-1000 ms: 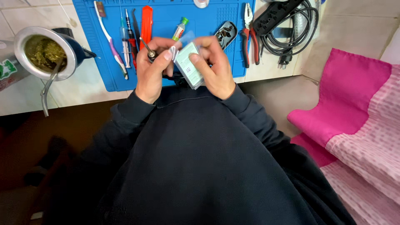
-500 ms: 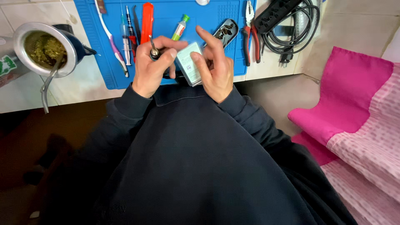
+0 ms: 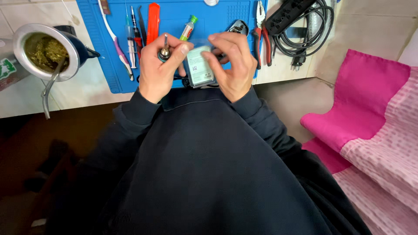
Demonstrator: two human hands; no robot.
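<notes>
While both hands work close together over the near edge of the blue work mat [image 3: 109,65], the left hand [image 3: 157,67] is curled nearly closed around a small metal-tipped tool [image 3: 164,48], its tip pointing away from the person, with the thumb reaching across to the pale green device [image 3: 199,65]. That device, a small flat rectangle with a label on its face, sits upright between the two hands. The right hand [image 3: 233,65] grips its far side, fingers bent over the top edge. On the mat beyond the hands lie a toothbrush [image 3: 115,41], an orange cutter [image 3: 153,21] and a green-capped tube [image 3: 188,27]. Pliers [image 3: 261,26] lie at the mat's right edge, a black power strip [image 3: 289,15] further right. A metal cup of green herb [image 3: 43,50] stands left of the mat.
</notes>
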